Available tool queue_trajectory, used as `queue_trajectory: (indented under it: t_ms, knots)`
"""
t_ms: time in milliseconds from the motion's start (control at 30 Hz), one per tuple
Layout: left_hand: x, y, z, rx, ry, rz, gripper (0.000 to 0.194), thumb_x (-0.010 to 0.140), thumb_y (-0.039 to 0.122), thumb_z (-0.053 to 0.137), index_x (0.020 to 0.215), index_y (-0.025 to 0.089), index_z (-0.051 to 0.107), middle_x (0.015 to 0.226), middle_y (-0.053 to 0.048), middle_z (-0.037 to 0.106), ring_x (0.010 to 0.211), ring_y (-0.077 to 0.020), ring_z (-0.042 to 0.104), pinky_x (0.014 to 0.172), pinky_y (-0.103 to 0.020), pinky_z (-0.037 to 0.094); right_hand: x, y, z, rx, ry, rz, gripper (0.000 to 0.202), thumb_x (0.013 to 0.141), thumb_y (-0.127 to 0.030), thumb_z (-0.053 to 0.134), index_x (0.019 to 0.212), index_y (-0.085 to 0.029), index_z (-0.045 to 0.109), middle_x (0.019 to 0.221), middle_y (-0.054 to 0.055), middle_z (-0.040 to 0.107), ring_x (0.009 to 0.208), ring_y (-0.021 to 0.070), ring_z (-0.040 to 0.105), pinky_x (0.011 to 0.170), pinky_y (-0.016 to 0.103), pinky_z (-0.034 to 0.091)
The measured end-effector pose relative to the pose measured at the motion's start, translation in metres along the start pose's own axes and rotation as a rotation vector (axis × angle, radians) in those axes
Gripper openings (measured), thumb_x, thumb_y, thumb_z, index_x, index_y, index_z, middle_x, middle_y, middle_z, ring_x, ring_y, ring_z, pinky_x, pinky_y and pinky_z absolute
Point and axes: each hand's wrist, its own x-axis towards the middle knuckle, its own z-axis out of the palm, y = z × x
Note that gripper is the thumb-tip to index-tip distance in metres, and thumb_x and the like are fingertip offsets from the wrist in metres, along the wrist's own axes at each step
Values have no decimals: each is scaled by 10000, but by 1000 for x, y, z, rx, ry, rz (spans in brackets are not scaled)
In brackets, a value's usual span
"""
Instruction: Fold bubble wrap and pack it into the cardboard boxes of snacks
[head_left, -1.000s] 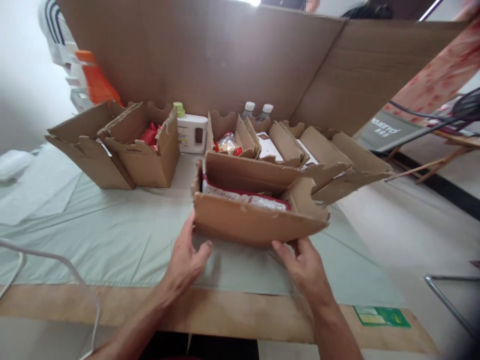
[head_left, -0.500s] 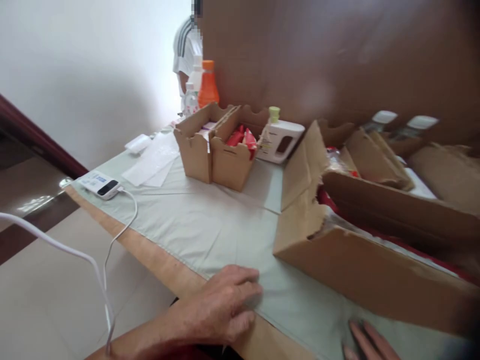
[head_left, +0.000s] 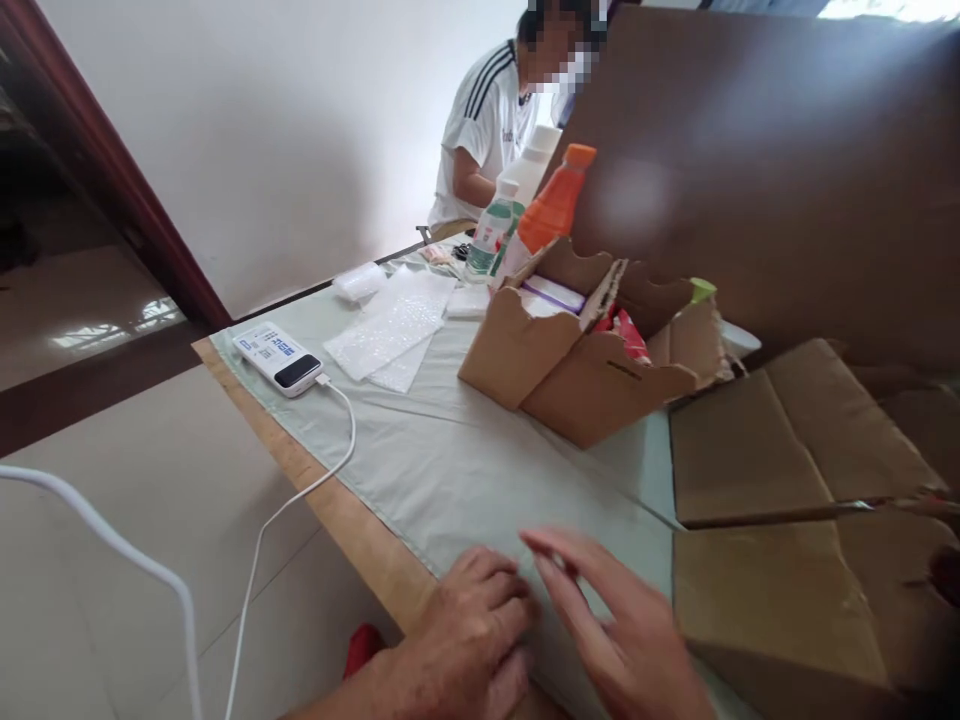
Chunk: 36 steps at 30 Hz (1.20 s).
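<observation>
**Cardboard box (head_left: 772, 600) at the lower right, two bare hands beside it**

The cardboard box is cut off by the right edge of the frame, and its contents are mostly hidden. It stands on a pale green cloth (head_left: 450, 450), with a second box (head_left: 795, 430) just behind it.

The left hand (head_left: 480, 625) is at the bottom centre, near the table edge (head_left: 360, 550), its fingers bent and bunched. Blur hides its fingertips, so I cannot tell whether it pinches anything. The right hand (head_left: 626, 635) is just right of it, its fingers stretched toward the left hand and slightly parted, with nothing visible between them. Whether the hands touch each other, or the right hand touches the cardboard box, I cannot tell.

Right of centre, two smaller boxes (head_left: 540, 365) stand side by side, one holding a white and purple item (head_left: 553, 293), the other a red packet (head_left: 630, 335). Behind them are an orange bottle (head_left: 551, 210) and a clear bottle (head_left: 491, 235). Bubble wrap (head_left: 397, 320) lies left of them. A power bank (head_left: 277, 358) with a white cable (head_left: 352, 430) plugged in lies at centre left. At the upper centre is a person in a white shirt (head_left: 484, 110), beside a tall cardboard panel (head_left: 780, 200).
</observation>
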Motion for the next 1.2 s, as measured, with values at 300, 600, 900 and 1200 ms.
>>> queue_trajectory:
  t_ms: [300,600,900,1200]
  knots:
    - [-3,-43,46,-25,110,82,209,797,288,646,975,187,691,880,-95,740,809,-220,661,733,-349,519,219,-27,134,-353,-310,-124,260,967,-157,575,1187,-161,712,1254,142,711,1150,278,646,947,391,515]
    - [-6,-56,87,-49,162,95,240,771,382,725,945,217,742,750,-63,738,747,-217,683,709,-341,525,243,-20,132,-526,-293,-136,270,1016,-105,447,1072,-136,709,1164,155,705,1070,271,600,862,362,439]
    - [-2,-49,63,-117,208,91,243,767,309,659,975,200,721,784,-80,742,743,-233,711,680,-345,542,296,-51,76,-699,-255,-362,239,972,-65,506,1045,-128,725,963,133,751,905,248,626,759,352,357]
    - [-2,-14,2,-481,284,-152,409,790,150,596,1179,198,712,1166,-131,750,1068,-270,703,899,-417,572,265,-61,45,-577,-92,-549,286,1043,-168,456,1125,-165,731,1014,81,768,945,232,610,852,362,366]
